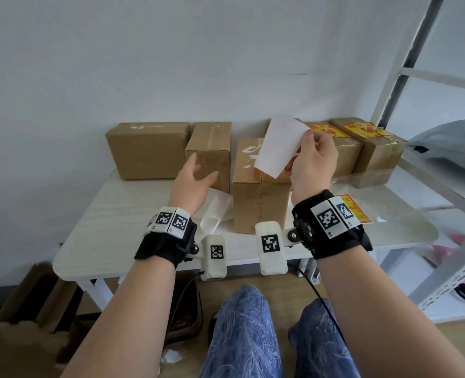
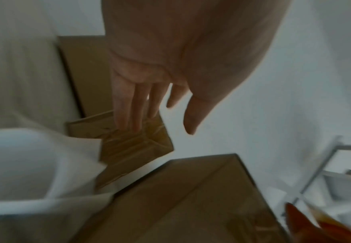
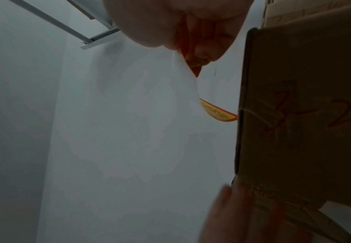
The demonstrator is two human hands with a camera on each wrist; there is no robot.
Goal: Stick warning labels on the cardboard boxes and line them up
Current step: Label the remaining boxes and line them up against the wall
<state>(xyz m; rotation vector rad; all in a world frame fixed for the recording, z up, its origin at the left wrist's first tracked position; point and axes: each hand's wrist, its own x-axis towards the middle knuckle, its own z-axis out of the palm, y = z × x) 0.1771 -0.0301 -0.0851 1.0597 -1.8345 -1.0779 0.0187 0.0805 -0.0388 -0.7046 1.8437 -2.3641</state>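
Note:
Several cardboard boxes stand on a white table point(image 1: 111, 214). Two boxes at the right point(image 1: 373, 151) carry yellow-and-red warning labels point(image 1: 362, 129) on top. My right hand point(image 1: 311, 156) pinches a label sheet point(image 1: 279, 145) above the middle box point(image 1: 258, 197); its white backing faces me, and the right wrist view shows the yellow-red label point(image 3: 218, 113) curling off the backing. My left hand point(image 1: 198, 173) hovers open with straight fingers point(image 2: 128, 106) in front of the taped box point(image 1: 212, 148) point(image 2: 132, 144). A wide plain box point(image 1: 147, 148) stands at the far left.
Crumpled white backing paper point(image 1: 216, 211) lies on the table left of the middle box. More labels in a clear bag point(image 1: 356, 211) lie at the right. A metal shelf frame point(image 1: 416, 72) with a grey bag point(image 1: 452, 145) stands on the right.

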